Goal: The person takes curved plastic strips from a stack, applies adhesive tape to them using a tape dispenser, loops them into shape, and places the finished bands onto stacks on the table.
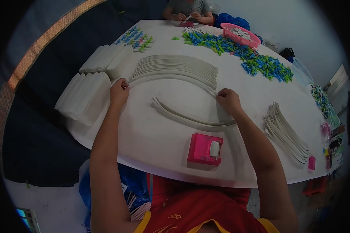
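Observation:
A long, thin off-white strip point(175, 77) arches between my two hands just in front of a row of similar strips. My left hand point(119, 92) pinches its left end, close to the stacked white panels. At the other end, my right hand point(228, 100) has its fingers closed on the strip. The row of off-white strips point(175, 64) lies side by side on the table beyond it. Nearer to me, a couple of loose curved strips point(190, 119) rest on the table, their right ends running under my right forearm. A pink tape dispenser point(200, 149) with a white roll sits in front of them.
Stacks of white panels point(83, 95) stand at the table's left edge. Blue and green clips point(221, 42) spread along the far side, beside a pink basket point(256, 42). More strips point(286, 134) lie at right. Across the white table point(163, 147), another person point(188, 11) handles something small.

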Motion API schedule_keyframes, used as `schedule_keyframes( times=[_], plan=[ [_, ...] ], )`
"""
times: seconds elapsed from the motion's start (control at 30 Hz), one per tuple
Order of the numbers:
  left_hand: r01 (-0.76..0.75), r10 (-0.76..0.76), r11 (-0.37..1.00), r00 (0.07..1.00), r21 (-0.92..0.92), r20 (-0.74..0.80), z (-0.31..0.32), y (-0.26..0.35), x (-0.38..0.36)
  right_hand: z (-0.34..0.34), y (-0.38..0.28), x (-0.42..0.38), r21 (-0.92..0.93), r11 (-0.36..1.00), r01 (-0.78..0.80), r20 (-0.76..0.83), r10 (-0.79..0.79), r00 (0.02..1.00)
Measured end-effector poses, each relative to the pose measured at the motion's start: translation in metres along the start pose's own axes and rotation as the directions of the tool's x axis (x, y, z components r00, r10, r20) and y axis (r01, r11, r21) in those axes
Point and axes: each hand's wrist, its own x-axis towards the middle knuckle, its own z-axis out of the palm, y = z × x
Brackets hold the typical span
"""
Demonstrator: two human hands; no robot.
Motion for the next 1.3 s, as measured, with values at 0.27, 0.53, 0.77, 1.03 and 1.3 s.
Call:
schedule_keyframes(
  times=[0.27, 0.53, 0.77, 1.03, 1.3],
  plan=[
    [0.007, -0.005, 1.000, 0.999, 0.026, -0.051, 0.011, -0.012, 0.016, 0.016, 0.005, 0.018, 0.018, 1.000, -0.007, -0.047, 0.008, 0.999],
    [0.101, -0.088, 0.991, 0.988, 0.092, -0.128, 0.013, -0.013, 0.020, 0.019, 0.009, 0.021, 0.084, 0.991, -0.106, -0.032, 0.109, 0.994],
    [0.131, -0.116, 0.986, 0.984, 0.105, -0.138, 0.014, -0.010, 0.021, 0.019, 0.006, 0.021, 0.083, 0.988, -0.128, -0.025, 0.130, 0.991],
    [0.142, -0.119, 0.981, 0.979, 0.135, -0.163, 0.015, -0.008, 0.020, 0.015, -0.002, 0.017, 0.095, 0.982, -0.162, -0.025, 0.165, 0.986],
    [0.122, -0.102, 0.985, 0.983, 0.120, -0.154, 0.014, -0.003, 0.017, 0.012, -0.005, 0.015, 0.144, 0.978, -0.150, -0.021, 0.154, 0.988]
  ],
)
